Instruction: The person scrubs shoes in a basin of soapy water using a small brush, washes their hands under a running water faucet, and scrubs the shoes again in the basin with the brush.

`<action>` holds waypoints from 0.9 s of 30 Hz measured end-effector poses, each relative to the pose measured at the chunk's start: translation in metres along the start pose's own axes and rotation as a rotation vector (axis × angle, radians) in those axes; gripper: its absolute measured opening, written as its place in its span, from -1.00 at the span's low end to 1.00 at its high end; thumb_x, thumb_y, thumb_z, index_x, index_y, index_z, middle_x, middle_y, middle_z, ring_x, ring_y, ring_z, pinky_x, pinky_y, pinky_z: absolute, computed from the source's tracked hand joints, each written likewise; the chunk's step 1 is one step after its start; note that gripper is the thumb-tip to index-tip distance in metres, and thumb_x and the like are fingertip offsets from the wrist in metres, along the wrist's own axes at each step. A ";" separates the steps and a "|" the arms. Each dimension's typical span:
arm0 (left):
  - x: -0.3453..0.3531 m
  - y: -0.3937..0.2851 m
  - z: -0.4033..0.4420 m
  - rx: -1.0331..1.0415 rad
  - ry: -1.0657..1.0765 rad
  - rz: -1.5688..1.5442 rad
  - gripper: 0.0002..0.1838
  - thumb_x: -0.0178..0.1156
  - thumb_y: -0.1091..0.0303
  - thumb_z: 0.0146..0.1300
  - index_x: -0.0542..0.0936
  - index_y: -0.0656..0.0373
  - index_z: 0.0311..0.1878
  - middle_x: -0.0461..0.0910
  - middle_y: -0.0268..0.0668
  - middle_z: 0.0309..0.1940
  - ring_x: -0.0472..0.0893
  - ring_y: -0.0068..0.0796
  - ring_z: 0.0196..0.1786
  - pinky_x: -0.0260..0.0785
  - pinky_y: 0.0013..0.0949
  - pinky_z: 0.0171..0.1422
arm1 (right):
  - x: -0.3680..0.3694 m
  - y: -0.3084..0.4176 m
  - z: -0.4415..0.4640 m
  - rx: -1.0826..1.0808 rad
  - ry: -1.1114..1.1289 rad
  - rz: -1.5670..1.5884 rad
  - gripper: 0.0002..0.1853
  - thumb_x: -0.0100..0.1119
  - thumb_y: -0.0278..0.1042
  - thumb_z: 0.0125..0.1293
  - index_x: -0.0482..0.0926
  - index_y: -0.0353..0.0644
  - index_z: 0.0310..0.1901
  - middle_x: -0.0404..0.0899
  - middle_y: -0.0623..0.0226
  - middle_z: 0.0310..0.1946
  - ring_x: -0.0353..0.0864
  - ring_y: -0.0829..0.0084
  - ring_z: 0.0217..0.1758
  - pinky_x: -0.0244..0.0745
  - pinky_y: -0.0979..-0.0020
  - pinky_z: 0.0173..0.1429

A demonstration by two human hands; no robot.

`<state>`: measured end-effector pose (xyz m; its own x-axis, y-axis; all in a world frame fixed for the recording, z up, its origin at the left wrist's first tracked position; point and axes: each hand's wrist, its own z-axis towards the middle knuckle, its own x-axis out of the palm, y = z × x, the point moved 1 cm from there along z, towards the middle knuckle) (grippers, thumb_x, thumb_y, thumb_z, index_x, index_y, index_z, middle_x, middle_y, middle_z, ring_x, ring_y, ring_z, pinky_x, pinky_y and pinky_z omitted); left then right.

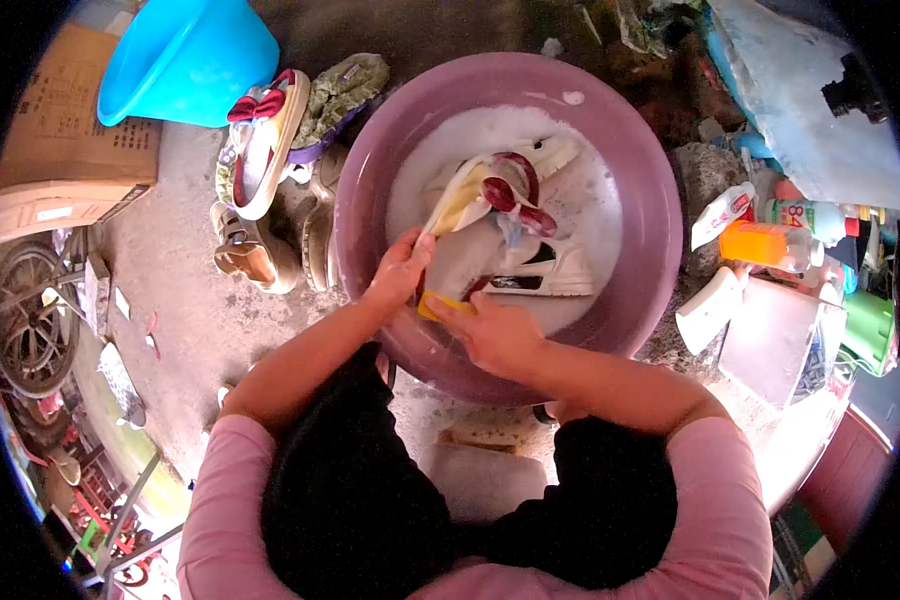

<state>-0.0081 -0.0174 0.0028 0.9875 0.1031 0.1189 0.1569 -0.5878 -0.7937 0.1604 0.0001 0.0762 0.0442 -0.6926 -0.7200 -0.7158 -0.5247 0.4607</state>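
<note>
My left hand is closed on the edge of a pale shoe with a dark red bow, keeping it tilted over the suds. A small yellow scrubbing brush is gripped in my right hand, against the near end of that shoe. The brush's bristles are hidden. Both hands are inside the near rim of a large pink basin of foamy water. A white strapped shoe lies in the foam just right of the held shoe. Another white shoe is partly sunk behind it.
Left of the basin are a red-bowed shoe, brown shoes and a blue bucket. A cardboard box and a wheel stand farther left. Bottles, one orange, crowd the right side beside a white box.
</note>
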 end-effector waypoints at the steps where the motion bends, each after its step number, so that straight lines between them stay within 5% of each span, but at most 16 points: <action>1: -0.003 0.001 -0.002 0.030 0.005 0.086 -0.53 -0.01 0.11 0.31 0.33 0.25 0.14 0.46 -0.29 -0.11 0.41 -0.54 -0.11 0.23 -0.49 0.06 | 0.004 -0.006 0.000 0.011 -0.036 0.003 -0.53 -0.03 -0.20 0.19 0.27 0.25 0.18 0.45 0.13 -0.41 0.56 0.12 -0.36 0.48 0.15 -0.30; 5: 0.002 -0.018 -0.005 -0.072 -0.029 0.209 -0.53 0.05 0.18 0.27 0.32 0.27 0.14 0.48 -0.20 -0.12 0.44 -0.45 -0.08 0.23 -0.45 0.08 | -0.009 -0.077 -0.008 0.231 -0.342 0.045 -0.52 0.04 -0.20 0.21 0.31 0.29 0.19 0.50 0.18 -0.39 0.56 0.18 -0.36 0.48 0.24 -0.33; 8: 0.003 -0.025 -0.010 0.063 -0.194 0.437 -0.60 0.10 0.29 0.21 0.36 0.27 0.07 0.48 -0.13 -0.15 0.45 -0.38 -0.07 0.24 -0.42 0.08 | -0.017 -0.108 -0.022 0.169 -0.735 0.283 -0.52 0.08 -0.22 0.22 0.33 0.13 0.20 0.52 0.23 -0.35 0.54 0.32 -0.38 0.44 0.30 -0.36; 10: 0.000 -0.020 -0.002 0.185 -0.326 0.352 -0.65 0.13 0.37 0.17 0.40 0.26 0.01 0.49 -0.09 -0.17 0.46 -0.35 -0.07 0.26 -0.38 0.06 | -0.021 -0.117 -0.020 0.227 -0.860 0.473 -0.51 0.10 -0.20 0.22 0.32 0.00 0.20 0.53 0.21 -0.32 0.53 0.37 -0.34 0.43 0.33 -0.29; 12: -0.001 -0.025 -0.005 0.510 -0.450 0.607 -0.68 0.14 0.42 0.14 0.40 0.25 -0.03 0.48 -0.09 -0.13 0.47 -0.34 -0.04 0.27 -0.36 0.06 | -0.018 -0.125 -0.015 0.405 -0.826 0.698 -0.46 0.10 -0.14 0.22 0.30 -0.13 0.21 0.54 0.16 -0.28 0.54 0.38 -0.23 0.44 0.36 -0.12; 13: -0.001 -0.029 -0.007 0.675 -0.507 0.739 -0.70 0.15 0.44 0.13 0.41 0.25 -0.05 0.48 -0.10 -0.11 0.47 -0.33 -0.03 0.28 -0.34 0.07 | -0.012 -0.129 -0.009 0.511 -0.773 0.875 -0.46 0.11 -0.15 0.22 0.30 -0.14 0.21 0.51 0.21 -0.31 0.48 0.45 -0.33 0.41 0.41 -0.24; 15: 0.006 -0.031 -0.002 0.333 -0.188 0.310 -0.64 0.10 0.35 0.19 0.37 0.27 0.03 0.41 -0.11 0.00 0.40 -0.28 0.07 0.23 -0.30 0.16 | -0.001 -0.134 0.003 0.725 -0.641 1.224 -0.46 0.13 -0.17 0.21 0.30 -0.16 0.20 0.46 0.32 -0.37 0.36 0.58 -0.53 0.34 0.52 -0.48; 17: 0.025 -0.031 0.006 -0.020 0.122 -0.127 -0.58 0.05 0.25 0.26 0.34 0.29 0.11 0.33 -0.13 0.10 0.33 -0.24 0.18 0.19 -0.25 0.25 | -0.013 -0.114 0.016 0.615 -0.704 1.193 -0.49 0.15 -0.19 0.19 0.33 -0.18 0.15 0.47 0.32 -0.40 0.35 0.63 -0.54 0.30 0.57 -0.51; 18: 0.030 -0.019 0.019 -0.090 0.142 -0.249 -0.51 -0.04 0.12 0.31 0.31 0.31 0.15 0.33 -0.10 0.11 0.32 -0.25 0.20 0.16 -0.23 0.29 | -0.020 -0.105 0.023 0.557 -0.736 1.170 -0.51 0.16 -0.20 0.19 0.35 -0.20 0.12 0.47 0.32 -0.41 0.34 0.65 -0.55 0.28 0.59 -0.52; 21: 0.056 -0.038 0.029 -0.224 0.090 -0.589 -0.46 -0.05 -0.01 0.29 0.34 0.28 0.11 0.41 -0.14 0.04 0.40 -0.24 0.12 0.21 -0.22 0.25 | 0.001 -0.096 0.040 0.453 -0.559 0.842 -0.56 0.23 -0.27 0.04 0.38 -0.29 -0.07 0.50 -0.02 -0.19 0.53 0.07 -0.20 0.40 0.19 -0.07; 22: 0.059 -0.033 0.037 -0.121 0.172 -0.616 -0.45 -0.06 -0.08 0.27 0.37 0.24 0.07 0.46 -0.17 -0.01 0.46 -0.22 0.03 0.26 -0.19 0.19 | 0.019 -0.090 0.043 0.403 -0.597 0.733 -0.51 0.25 -0.29 0.05 0.35 -0.27 0.00 0.55 0.07 -0.31 0.56 0.27 -0.23 0.42 0.33 -0.13; 27: 0.054 -0.032 0.043 -0.332 0.083 -0.749 -0.58 -0.03 0.06 0.29 0.39 0.20 0.04 0.51 -0.18 -0.09 0.50 -0.24 -0.04 0.33 -0.20 0.11 | -0.005 -0.043 0.021 0.224 -0.498 0.760 -0.34 0.23 -0.20 0.03 0.23 -0.23 0.16 0.48 -0.05 -0.11 0.50 0.06 -0.07 0.39 0.23 -0.01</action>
<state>0.0399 0.0417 0.0090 0.6151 0.5104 0.6010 0.7573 -0.5948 -0.2699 0.1758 0.0363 0.0488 -0.7574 -0.4915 -0.4298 -0.5499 0.1253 0.8258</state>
